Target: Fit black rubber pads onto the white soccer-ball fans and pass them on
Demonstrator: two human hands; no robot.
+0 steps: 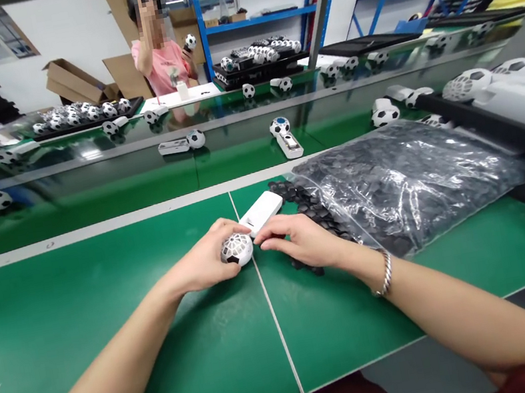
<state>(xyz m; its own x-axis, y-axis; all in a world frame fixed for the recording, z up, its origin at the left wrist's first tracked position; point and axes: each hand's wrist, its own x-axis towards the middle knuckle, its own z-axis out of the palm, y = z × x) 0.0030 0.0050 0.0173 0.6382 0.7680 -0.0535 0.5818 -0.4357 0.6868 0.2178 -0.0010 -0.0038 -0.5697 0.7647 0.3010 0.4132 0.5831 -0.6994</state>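
My left hand (209, 260) is wrapped round the football-patterned round head (238, 249) of a white handheld device, thumb and fingers on opposite sides. Its plain white handle (265, 210) points away to the upper right, resting on the green table. My right hand (305, 240) is beside the neck of the device, thumb and forefinger brought together in a pinch. Whatever lies between those fingertips is too small to make out. Loose small black pieces (314, 209) are heaped just behind the right hand, spilling from a clear plastic bag (417, 179).
A green conveyor belt (130, 196) runs across behind the table (196, 371), carrying similar football-headed devices (287, 138). A black rack (514, 125) of white parts stands at right. Across the belt, a person in a pink top (165, 64) holds a football-patterned piece near filled trays (80, 115).
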